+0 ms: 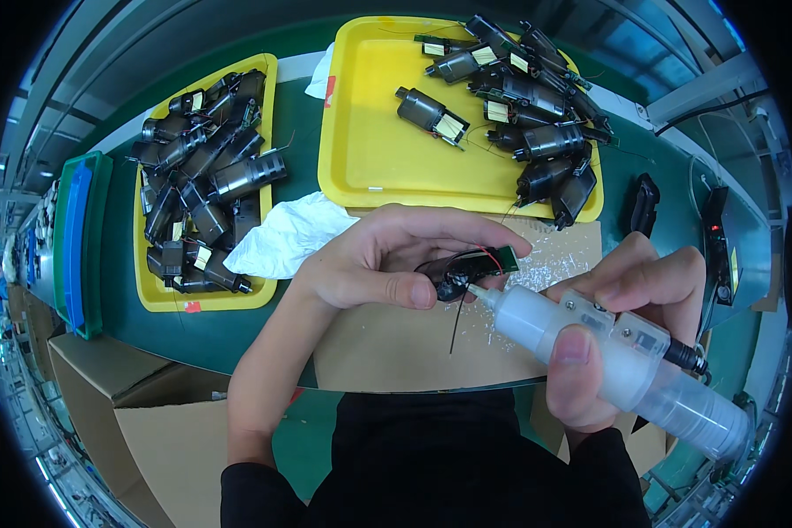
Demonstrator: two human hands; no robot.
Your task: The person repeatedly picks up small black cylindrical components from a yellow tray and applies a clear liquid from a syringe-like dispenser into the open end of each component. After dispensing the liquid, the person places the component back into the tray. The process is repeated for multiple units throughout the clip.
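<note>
My left hand point(383, 260) is closed round a dark cylindrical part point(449, 280) with a small green circuit board at its right end and thin red and black wires. A black wire hangs below it. In my right hand point(607, 326) is a large translucent dispensing syringe point(612, 361) with white contents and a clear clamp on its barrel. Its narrow nozzle points up and left and meets the dark part, beside the wires. Whether anything flows from the tip is too small to tell. Part of the dark part is hidden by my left fingers.
A cardboard sheet point(396, 352) strewn with white bits lies beneath my hands. Behind it, a yellow tray point(370, 167) carries several dark cylindrical parts. Another yellow tray point(141, 295) at left is heaped with them, next to white crumpled cloth point(290, 229). Cardboard boxes point(172, 449) stand lower left.
</note>
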